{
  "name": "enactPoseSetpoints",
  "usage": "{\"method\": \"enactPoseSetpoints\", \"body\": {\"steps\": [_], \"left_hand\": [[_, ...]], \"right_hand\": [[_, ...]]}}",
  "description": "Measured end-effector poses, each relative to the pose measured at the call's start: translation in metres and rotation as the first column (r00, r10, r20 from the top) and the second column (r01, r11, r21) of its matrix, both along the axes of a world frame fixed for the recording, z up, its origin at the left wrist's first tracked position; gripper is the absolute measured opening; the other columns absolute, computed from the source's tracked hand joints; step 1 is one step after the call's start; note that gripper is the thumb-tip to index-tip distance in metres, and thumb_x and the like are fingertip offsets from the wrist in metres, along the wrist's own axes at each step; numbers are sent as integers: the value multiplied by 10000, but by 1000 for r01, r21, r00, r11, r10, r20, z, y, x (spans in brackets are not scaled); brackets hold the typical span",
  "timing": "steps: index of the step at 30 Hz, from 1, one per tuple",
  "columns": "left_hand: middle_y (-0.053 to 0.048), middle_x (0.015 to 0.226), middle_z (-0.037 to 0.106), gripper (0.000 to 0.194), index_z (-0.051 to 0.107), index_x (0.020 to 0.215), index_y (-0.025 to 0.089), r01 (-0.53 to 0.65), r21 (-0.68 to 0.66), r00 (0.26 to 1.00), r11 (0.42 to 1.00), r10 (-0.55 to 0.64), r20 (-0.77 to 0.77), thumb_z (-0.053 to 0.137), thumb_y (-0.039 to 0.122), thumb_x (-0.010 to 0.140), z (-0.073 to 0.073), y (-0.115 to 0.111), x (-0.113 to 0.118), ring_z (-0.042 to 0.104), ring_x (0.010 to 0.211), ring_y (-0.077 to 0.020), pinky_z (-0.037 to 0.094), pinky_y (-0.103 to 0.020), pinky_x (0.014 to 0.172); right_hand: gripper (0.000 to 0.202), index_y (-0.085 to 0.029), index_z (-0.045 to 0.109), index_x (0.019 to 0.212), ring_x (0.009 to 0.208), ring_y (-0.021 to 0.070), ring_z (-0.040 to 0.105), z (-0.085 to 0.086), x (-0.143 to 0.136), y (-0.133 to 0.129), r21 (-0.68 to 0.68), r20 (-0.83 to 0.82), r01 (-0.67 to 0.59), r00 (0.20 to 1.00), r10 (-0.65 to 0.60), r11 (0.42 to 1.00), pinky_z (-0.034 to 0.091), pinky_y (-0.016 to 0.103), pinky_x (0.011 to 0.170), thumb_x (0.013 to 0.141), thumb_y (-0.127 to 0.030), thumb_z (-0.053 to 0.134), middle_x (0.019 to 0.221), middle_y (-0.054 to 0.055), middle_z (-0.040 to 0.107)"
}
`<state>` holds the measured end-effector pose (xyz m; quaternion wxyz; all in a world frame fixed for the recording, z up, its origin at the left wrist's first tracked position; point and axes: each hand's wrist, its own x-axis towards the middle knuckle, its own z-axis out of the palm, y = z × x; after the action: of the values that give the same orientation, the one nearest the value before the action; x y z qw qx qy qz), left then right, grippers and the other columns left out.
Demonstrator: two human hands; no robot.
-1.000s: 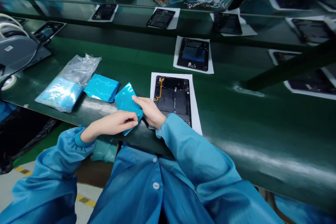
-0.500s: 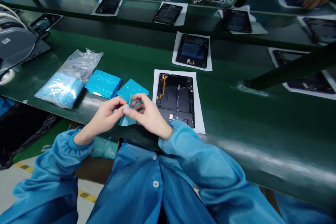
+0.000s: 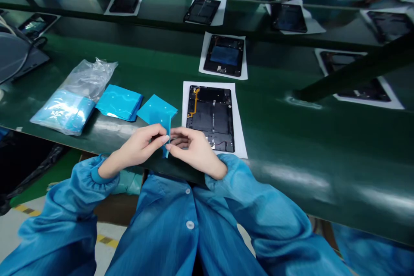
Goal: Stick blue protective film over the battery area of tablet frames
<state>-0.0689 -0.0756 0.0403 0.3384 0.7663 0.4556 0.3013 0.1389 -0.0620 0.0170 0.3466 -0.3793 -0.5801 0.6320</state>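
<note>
Between my hands a thin blue plastic sheet [image 3: 167, 129] stands nearly edge-on at the bench's front edge. My left hand [image 3: 142, 143] pinches it from the left, thumb against fingers. From the other side my right hand [image 3: 193, 148] pinches its edge, the fingers curled behind. Just beyond lies another blue sheet or thin pile [image 3: 157, 107], partly covered by the held one. A thicker stack of blue sheets [image 3: 119, 101] is left of that. To the right, on white paper, rests an opened black tablet [image 3: 213, 116] with an orange flex cable; my right hand hides its lower left corner.
A clear bag of blue sheets [image 3: 69, 105] lies at the left, near a grey device [image 3: 19, 54] with cables. Behind is another tablet on paper [image 3: 224, 55]. A dark slanted post [image 3: 339, 75] stands at the right. A raised shelf [image 3: 161, 8] bears more tablets.
The blue sheet has turned from facing me to nearly edge-on. My right hand's fingers have closed in on it. The camera view has shifted slightly.
</note>
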Motion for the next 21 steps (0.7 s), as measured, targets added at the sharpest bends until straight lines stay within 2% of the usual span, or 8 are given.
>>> {"method": "enactPoseSetpoints", "body": {"steps": [7, 10, 13, 15, 17, 18, 19, 21], "left_hand": [[20, 763, 589, 181, 576, 878, 211, -39, 158, 994, 987, 53, -91, 535, 270, 1044, 0, 4, 2, 521, 674, -121, 436, -266, 642], [28, 754, 585, 181, 586, 878, 201, -170, 225, 967, 959, 206, -152, 550, 294, 1031, 6, 16, -17, 502, 675, -119, 424, -268, 647], [37, 793, 589, 204, 594, 911, 185, -392, 339, 863, 855, 470, -187, 587, 353, 1027, 12, 39, -53, 496, 729, -106, 414, -260, 700], [51, 750, 527, 282, 568, 893, 180, -513, 438, 783, 738, 612, -114, 616, 429, 1017, 18, 56, -77, 472, 706, -93, 385, -254, 680], [57, 721, 482, 378, 560, 885, 179, -572, 508, 746, 644, 666, -6, 617, 531, 1008, 27, 66, -92, 461, 680, -87, 362, -263, 664], [52, 707, 482, 416, 569, 878, 179, -572, 516, 751, 638, 660, 17, 586, 572, 1016, 32, 69, -94, 491, 704, -97, 350, -275, 672], [41, 693, 495, 450, 583, 863, 181, -551, 505, 772, 665, 636, 5, 536, 595, 1033, 39, 69, -93, 542, 769, -118, 338, -295, 691], [15, 640, 518, 525, 596, 783, 193, -486, 452, 814, 748, 576, -78, 431, 600, 1070, 50, 64, -82, 613, 988, -181, 296, -343, 732]], "right_hand": [[205, -197, 767, 853, 696, 192, 740, -5, 13, 0, 126, 121, 175, 974, -191, 976, 630, 321, 684, 844, -402, 775, 762, 41, 772], [198, -203, 754, 862, 685, 185, 734, -8, 25, 5, 212, 133, 315, 929, -346, 925, 629, 328, 692, 863, -400, 750, 774, 36, 775], [178, -222, 751, 895, 733, 197, 749, -2, 39, -4, 336, 130, 512, 806, -577, 791, 648, 367, 755, 900, -399, 738, 832, 40, 793], [130, -250, 753, 895, 755, 209, 761, 4, 39, -22, 423, 138, 522, 771, -622, 741, 660, 389, 772, 935, -367, 714, 852, 36, 801], [125, -293, 766, 891, 769, 215, 775, 5, 24, -51, 471, 165, 350, 867, -471, 810, 678, 391, 766, 962, -328, 670, 862, 14, 811], [138, -321, 777, 906, 792, 216, 786, 2, 9, -68, 471, 172, 194, 937, -305, 860, 688, 380, 773, 965, -320, 651, 883, -3, 819], [142, -355, 786, 909, 831, 210, 799, -4, -9, -85, 466, 170, 26, 978, -118, 884, 695, 353, 800, 958, -343, 653, 895, -28, 824], [96, -409, 795, 880, 870, 188, 808, -27, -55, -115, 460, 226, -236, 964, 144, 856, 677, 260, 842, 901, -422, 702, 872, -54, 825]]}}
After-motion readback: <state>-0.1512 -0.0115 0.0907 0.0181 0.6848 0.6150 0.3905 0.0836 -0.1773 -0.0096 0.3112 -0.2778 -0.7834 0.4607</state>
